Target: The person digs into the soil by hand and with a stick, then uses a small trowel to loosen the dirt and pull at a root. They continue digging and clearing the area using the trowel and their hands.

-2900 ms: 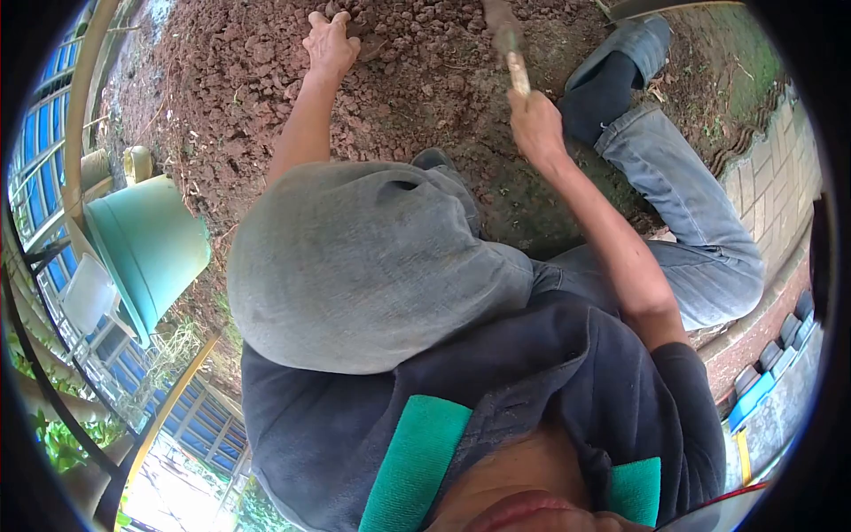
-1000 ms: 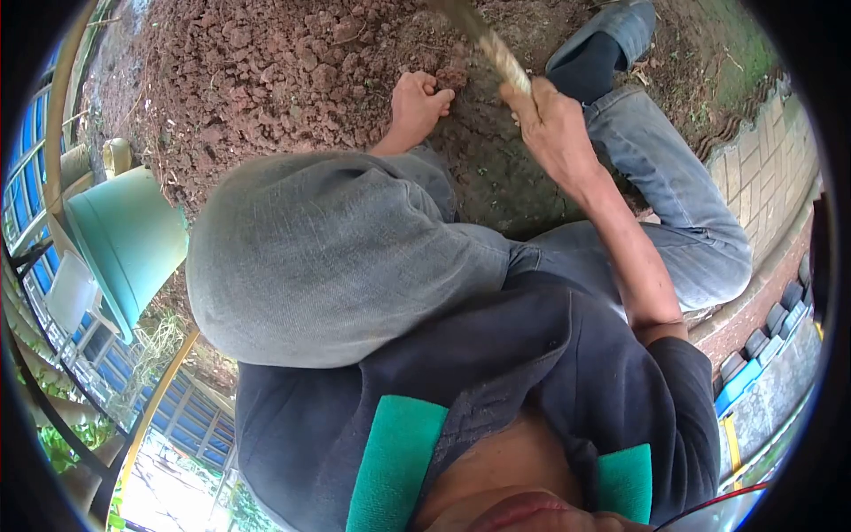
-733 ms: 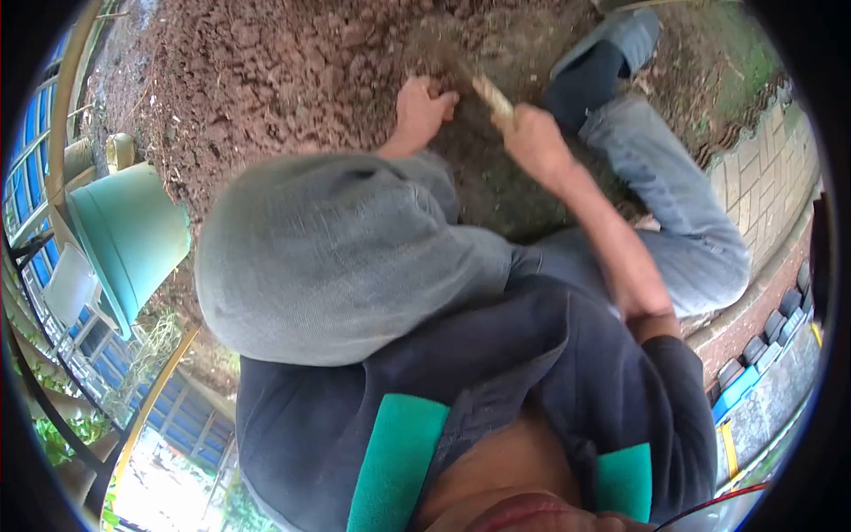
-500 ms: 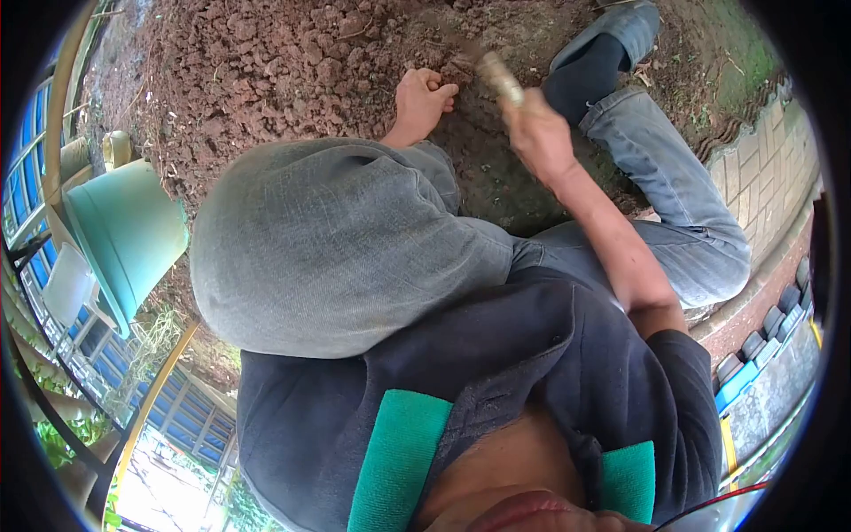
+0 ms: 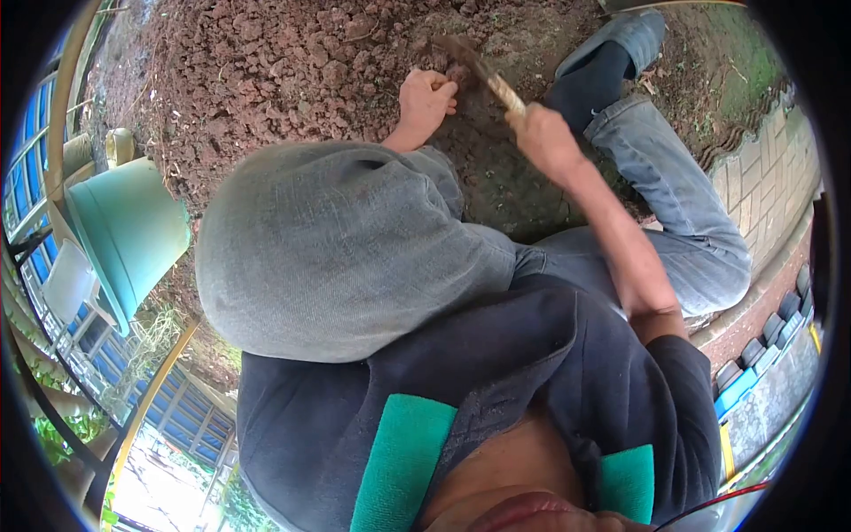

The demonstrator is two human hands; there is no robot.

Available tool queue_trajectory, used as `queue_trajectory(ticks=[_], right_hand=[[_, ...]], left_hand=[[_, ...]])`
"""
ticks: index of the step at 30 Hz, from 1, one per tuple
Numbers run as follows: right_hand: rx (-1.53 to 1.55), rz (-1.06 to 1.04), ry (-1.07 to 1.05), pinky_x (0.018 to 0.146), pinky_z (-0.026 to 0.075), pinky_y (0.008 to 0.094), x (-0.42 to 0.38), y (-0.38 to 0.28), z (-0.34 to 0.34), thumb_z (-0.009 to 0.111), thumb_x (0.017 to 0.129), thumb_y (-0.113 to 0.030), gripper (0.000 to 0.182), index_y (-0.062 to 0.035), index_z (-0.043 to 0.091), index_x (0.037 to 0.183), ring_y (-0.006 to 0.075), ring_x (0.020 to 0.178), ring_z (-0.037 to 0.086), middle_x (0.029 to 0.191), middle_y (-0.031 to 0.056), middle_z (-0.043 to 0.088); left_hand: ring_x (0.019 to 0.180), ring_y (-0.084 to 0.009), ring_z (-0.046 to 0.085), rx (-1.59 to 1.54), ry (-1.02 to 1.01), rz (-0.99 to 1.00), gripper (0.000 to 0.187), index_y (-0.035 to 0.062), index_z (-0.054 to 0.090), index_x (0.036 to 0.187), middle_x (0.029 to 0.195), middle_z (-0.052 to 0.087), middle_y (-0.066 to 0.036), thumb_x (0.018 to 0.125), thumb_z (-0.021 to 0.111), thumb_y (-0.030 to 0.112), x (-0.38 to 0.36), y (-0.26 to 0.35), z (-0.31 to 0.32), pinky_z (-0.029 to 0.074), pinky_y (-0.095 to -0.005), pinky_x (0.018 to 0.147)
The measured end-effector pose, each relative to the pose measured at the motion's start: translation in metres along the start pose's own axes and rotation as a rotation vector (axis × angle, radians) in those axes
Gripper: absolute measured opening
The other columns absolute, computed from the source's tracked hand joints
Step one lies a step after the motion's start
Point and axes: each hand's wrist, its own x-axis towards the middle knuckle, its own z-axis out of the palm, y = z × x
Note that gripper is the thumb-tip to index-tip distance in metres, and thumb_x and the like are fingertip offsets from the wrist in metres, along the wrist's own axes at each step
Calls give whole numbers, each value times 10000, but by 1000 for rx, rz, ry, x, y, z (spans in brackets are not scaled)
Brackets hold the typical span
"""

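My right hand (image 5: 547, 140) is wrapped round the light wooden handle of a digging tool (image 5: 503, 91). The tool's dark, soil-coloured blade points up and left, over the loose soil. Close to the left of the blade, my left hand (image 5: 425, 99) rests on the edge of the clumpy reddish-brown soil (image 5: 275, 75), its fingers curled. Whether anything lies inside those fingers is hidden. Smoother dark ground (image 5: 510, 182) lies below the tool, between my legs.
A pale green bucket (image 5: 128, 235) stands at the left beside a pole. My shoe (image 5: 634, 40) rests on the ground at the upper right. Brick paving (image 5: 767, 168) and a row of dark pots (image 5: 771, 328) run along the right side.
The tool's blade, blurred before, now shows clearly near my left hand. My right hand has shifted slightly right and down. My left hand has barely moved.
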Motion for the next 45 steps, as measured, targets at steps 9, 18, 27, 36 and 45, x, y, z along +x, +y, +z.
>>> queue_trajectory(ticks=[9,18,27,36,45], right_hand=[[-46,-36,79,606,490,482,-9,11,26,521,917,-277,331,37,522,814,415,714,619,759,272,604],[301,-121,192,658,474,478,-29,-60,-60,495,926,-327,404,69,572,895,430,750,601,686,271,568],[64,-325,49,533,451,456,37,33,41,475,942,-356,409,31,556,839,409,579,585,633,232,577],[185,-122,134,576,465,480,-40,-39,-55,496,934,-320,400,67,547,847,430,675,599,698,269,584],[285,34,-117,619,481,499,-11,17,12,480,932,-329,397,60,562,931,451,666,593,747,272,602]], left_hand=[[603,-185,664,88,4,-1,242,-127,617,912,751,641,-151,811,653,90,6,1,6,559,-289,506],[565,-165,651,104,-2,-71,213,-101,631,926,757,622,-124,800,642,70,4,3,3,551,-288,473],[561,-223,630,498,158,396,328,-40,642,1009,847,492,-134,745,694,146,29,-25,0,533,-317,525],[828,-312,558,447,16,285,358,-4,669,790,766,544,-130,687,739,332,-3,-3,14,454,-433,689],[655,-269,619,627,67,348,286,-9,632,715,794,576,-147,734,711,264,-7,-16,19,474,-395,656]])
